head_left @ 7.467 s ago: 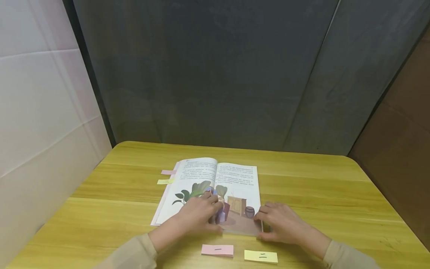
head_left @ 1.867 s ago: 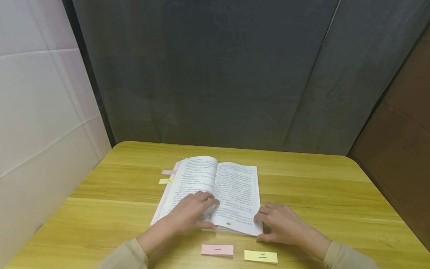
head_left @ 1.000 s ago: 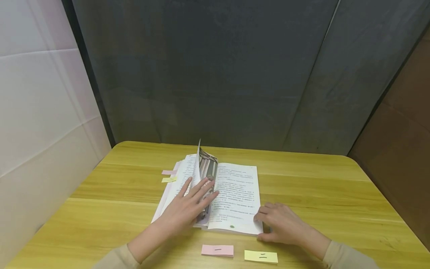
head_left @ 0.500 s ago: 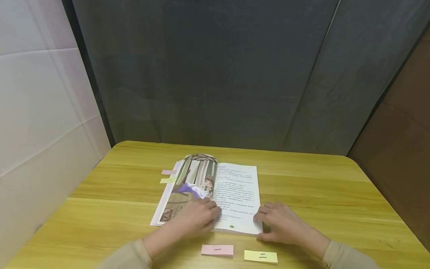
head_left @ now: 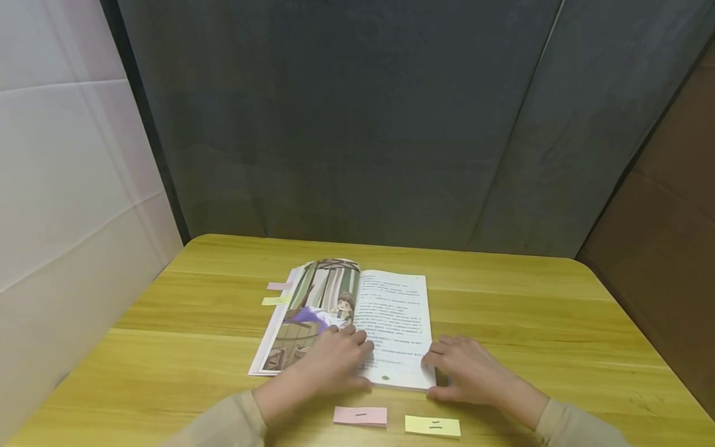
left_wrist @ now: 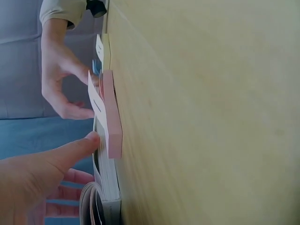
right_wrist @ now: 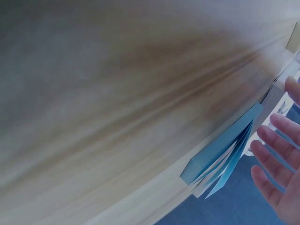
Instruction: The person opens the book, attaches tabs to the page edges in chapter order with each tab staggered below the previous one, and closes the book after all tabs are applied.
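An open book (head_left: pixel 393 316) lies on the wooden table, a full-page colour picture on its left page and printed text on its right. My left hand (head_left: pixel 329 360) rests low over the inner margin, fingers bent loosely across the pages; its thumb is at the book's bottom edge in the left wrist view. At the lower right corner is my right hand (head_left: pixel 472 372), thumb (right_wrist: pixel 291 86) by the bottom edge and fingers relaxed along the side. A blue sticky-note pad (right_wrist: pixel 225 147) sits beside the book under that hand, mostly hidden in the head view.
Pink (head_left: pixel 278 286) and yellow (head_left: pixel 275 301) paper tabs stick out from the book's left edge. In front of the book lie a pink sticky-note pad (head_left: pixel 360 416) and a yellow one (head_left: pixel 432 426), each with dark strokes. A dark partition (head_left: pixel 357 124) stands behind the table (head_left: pixel 530 310).
A leaf that stood upright one second ago lies flat on the left, showing the picture page. My left hand has swept over it and back right to the inner margin. My right hand stays put.
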### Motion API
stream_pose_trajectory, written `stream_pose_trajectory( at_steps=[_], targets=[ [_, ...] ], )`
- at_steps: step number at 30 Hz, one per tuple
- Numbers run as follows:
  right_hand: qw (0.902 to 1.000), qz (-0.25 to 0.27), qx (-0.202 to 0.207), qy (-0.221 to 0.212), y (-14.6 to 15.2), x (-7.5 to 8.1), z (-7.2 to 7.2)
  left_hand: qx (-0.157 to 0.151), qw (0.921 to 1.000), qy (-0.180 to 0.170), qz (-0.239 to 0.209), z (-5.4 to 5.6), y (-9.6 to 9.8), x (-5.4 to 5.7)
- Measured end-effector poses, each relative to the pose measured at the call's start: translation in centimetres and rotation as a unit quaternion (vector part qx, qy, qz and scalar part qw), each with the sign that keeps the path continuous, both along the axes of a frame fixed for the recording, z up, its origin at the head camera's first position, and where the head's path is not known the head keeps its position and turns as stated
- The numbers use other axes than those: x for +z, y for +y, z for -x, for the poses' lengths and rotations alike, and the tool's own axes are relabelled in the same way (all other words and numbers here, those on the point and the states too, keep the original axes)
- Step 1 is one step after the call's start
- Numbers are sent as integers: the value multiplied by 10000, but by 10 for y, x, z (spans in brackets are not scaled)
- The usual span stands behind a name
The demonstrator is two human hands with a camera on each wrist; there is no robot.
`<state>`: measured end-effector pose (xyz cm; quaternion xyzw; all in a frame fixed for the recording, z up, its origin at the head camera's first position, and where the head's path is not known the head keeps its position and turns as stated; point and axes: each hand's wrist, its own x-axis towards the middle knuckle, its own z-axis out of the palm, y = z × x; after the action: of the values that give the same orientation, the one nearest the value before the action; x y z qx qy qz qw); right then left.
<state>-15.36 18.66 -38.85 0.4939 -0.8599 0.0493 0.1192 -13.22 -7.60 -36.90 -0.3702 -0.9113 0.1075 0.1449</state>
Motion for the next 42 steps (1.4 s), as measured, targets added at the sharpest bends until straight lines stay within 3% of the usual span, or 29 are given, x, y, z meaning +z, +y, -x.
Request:
stream_pose_trajectory(
  at_steps=[7,18,24,30,33,39,42],
  targets=[
    [10000,27,12,-16,2,0,0,-65,9984,-304,-472,1,-5,2],
    [10000,62,15,42,2,0,-3,-368,9941,-118,-1009,1,-16,2],
    [10000,73,-9,58,2,1,-5,-408,9919,-246,-1177,1,-19,1],
    [9999,139,8,102,2,1,-6,-637,9861,-366,-1490,-1,-26,4],
    [9996,224,57,144,2,0,-6,-816,9845,-209,-1538,-3,-32,5],
    [9995,251,89,168,2,1,-5,-1291,9778,591,-1541,-7,-37,6],
    [9997,182,77,147,1,2,-5,-1424,9743,817,-1542,-9,-37,9]
  ],
)
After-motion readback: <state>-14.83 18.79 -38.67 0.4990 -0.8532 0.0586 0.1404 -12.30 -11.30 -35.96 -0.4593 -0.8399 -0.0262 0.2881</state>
